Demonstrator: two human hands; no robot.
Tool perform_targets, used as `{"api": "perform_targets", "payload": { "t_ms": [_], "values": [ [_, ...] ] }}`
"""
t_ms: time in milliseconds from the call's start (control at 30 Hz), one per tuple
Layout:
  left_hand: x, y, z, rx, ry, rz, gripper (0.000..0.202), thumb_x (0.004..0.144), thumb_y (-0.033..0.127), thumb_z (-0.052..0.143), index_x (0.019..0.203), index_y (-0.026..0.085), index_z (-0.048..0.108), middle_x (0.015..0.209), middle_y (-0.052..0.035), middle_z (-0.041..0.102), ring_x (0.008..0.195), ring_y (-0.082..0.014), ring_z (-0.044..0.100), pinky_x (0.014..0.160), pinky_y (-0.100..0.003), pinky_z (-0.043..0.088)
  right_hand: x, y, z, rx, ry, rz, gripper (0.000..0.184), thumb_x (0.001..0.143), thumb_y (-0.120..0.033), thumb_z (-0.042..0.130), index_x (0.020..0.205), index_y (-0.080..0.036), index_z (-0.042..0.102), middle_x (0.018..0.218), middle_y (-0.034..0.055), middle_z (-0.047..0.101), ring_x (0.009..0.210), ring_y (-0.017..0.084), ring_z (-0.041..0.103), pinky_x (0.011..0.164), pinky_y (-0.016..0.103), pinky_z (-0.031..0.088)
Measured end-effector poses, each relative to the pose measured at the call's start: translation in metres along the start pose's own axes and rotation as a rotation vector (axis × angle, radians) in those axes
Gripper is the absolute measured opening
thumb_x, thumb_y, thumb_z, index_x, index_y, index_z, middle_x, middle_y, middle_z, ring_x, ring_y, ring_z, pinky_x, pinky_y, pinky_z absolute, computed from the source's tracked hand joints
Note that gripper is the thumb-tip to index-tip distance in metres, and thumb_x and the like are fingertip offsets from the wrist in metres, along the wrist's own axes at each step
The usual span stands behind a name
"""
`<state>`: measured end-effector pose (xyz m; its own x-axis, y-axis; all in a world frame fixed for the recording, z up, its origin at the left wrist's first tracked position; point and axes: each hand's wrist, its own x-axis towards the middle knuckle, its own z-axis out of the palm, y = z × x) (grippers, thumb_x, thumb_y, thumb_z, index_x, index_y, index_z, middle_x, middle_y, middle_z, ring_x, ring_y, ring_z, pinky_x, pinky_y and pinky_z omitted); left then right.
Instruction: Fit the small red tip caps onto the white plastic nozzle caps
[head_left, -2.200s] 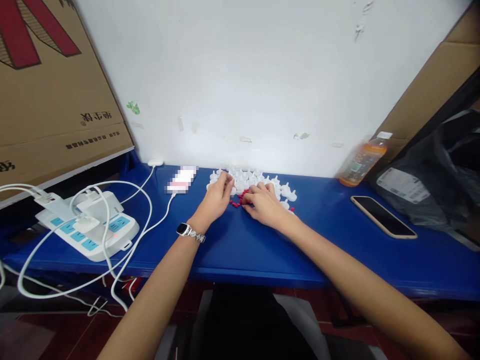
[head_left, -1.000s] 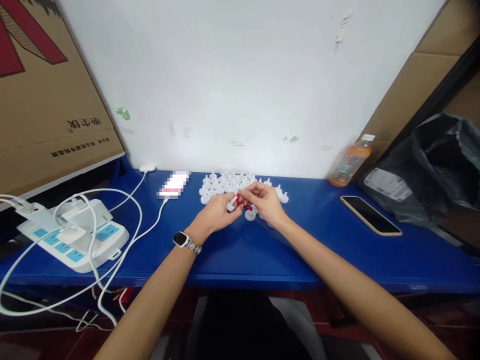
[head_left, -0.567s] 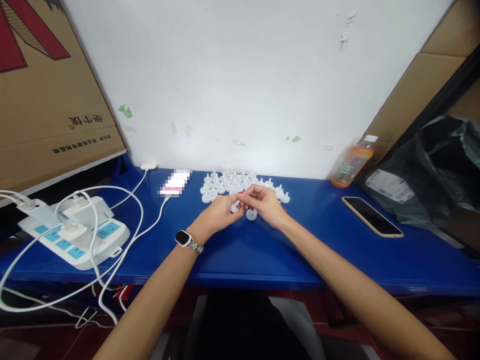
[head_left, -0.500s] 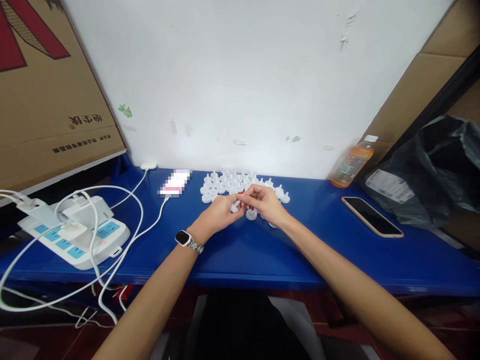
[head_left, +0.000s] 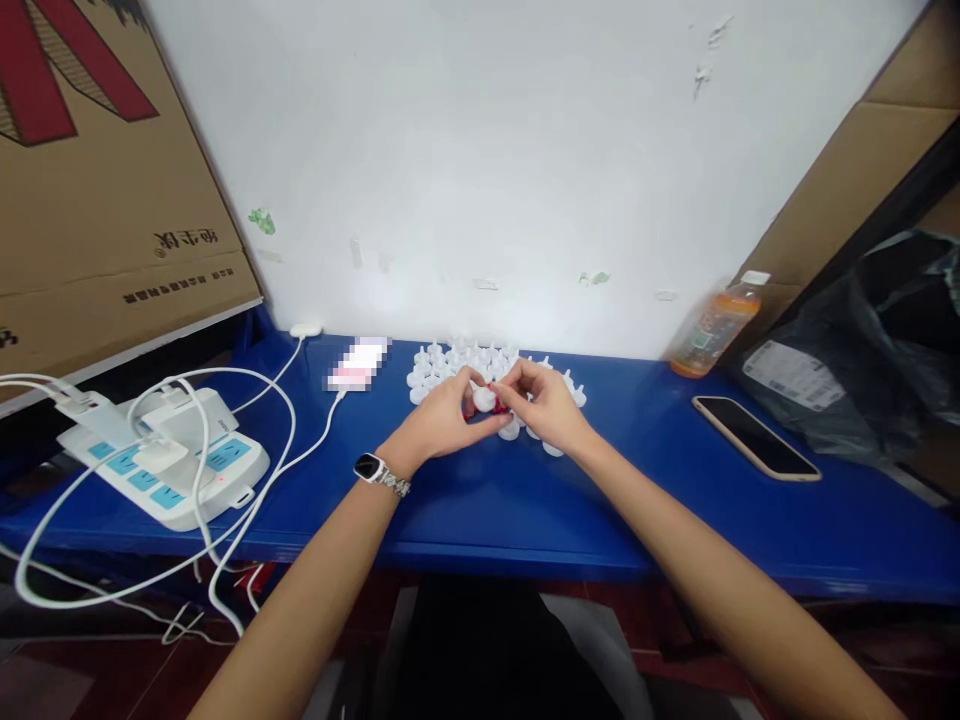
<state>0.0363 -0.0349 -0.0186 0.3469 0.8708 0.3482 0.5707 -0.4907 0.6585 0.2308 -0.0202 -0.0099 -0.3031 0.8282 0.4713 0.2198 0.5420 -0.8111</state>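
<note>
My left hand [head_left: 442,415], with a watch on its wrist, is curled round a small white round plastic piece [head_left: 484,399]. Bits of something red [head_left: 500,398] show between the two hands, right against that piece. With thumb and forefinger my right hand [head_left: 551,408] pinches at the red part, whose exact kind is too small to tell. Behind and beneath the hands lies a cluster of white plastic pieces [head_left: 424,378], each a disc with a short stem. A few more of these discs [head_left: 553,449] sit close under my right hand.
On the blue table [head_left: 480,510], a white power strip [head_left: 176,500] with looping cables stands left, near a charging phone [head_left: 360,362] with a blurred screen. At right are an orange drink bottle [head_left: 716,325], another phone [head_left: 754,438] and a dark plastic bag [head_left: 847,350].
My left fingers have opened wider round the white piece, which now shows its round face. The red part is more visible between the hands. The whole view has shifted slightly.
</note>
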Motion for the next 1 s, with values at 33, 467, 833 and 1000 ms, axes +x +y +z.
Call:
{"api": "perform_targets", "payload": {
  "t_ms": [33, 467, 833, 1000],
  "values": [
    [0.0, -0.003, -0.005, 0.033, 0.027, 0.018, 0.043, 0.084, 0.051, 0.065, 0.113, 0.021, 0.055, 0.084, -0.0007, 0.063, 0.075, -0.0175, 0.058, 0.068, -0.029, 0.044, 0.0, 0.001, -0.003, -0.054, 0.02, -0.019, 0.028, 0.085, -0.043, 0.068, 0.075, -0.019, 0.059, 0.068, 0.001, 0.065, 0.059, 0.012, 0.053, 0.057, 0.026, 0.04],
    [0.055, -0.03, -0.009, 0.419, 0.067, -0.048, 0.027, 0.089, 0.034, 0.062, 0.106, 0.015, 0.07, 0.102, -0.0115, 0.064, 0.103, -0.0294, 0.056, 0.094, -0.042, 0.044, -0.002, 0.002, -0.012, -0.592, -0.277, -0.225, 0.006, 0.081, -0.014, 0.065, 0.078, -0.019, 0.066, 0.073, 0.0007, 0.059, 0.076, 0.016, 0.053, 0.076, 0.029, 0.039],
    [0.041, -0.031, -0.015, 0.291, 0.221, 0.069, 0.02, 0.096, 0.035, 0.053, 0.097, 0.02, 0.065, 0.102, -0.0075, 0.067, 0.1, -0.0247, 0.059, 0.088, -0.037, 0.045, 0.004, -0.001, 0.005, -0.848, -0.253, -0.218, 0.016, 0.094, -0.03, 0.057, 0.099, -0.022, 0.07, 0.096, 0.0076, 0.062, 0.096, 0.024, 0.05, 0.084, 0.037, 0.032],
    [0.02, -0.026, -0.021, 0.097, 0.246, 0.034, 0.023, 0.102, 0.04, 0.04, 0.106, 0.022, 0.054, 0.097, -0.0046, 0.069, 0.081, -0.0186, 0.063, 0.072, -0.03, 0.045, 0.014, 0.008, 0.017, -0.973, -0.301, -0.233, 0.019, 0.095, -0.031, 0.056, 0.099, -0.022, 0.072, 0.098, 0.009, 0.061, 0.097, 0.026, 0.049, 0.083, 0.039, 0.029]
  ]
}}
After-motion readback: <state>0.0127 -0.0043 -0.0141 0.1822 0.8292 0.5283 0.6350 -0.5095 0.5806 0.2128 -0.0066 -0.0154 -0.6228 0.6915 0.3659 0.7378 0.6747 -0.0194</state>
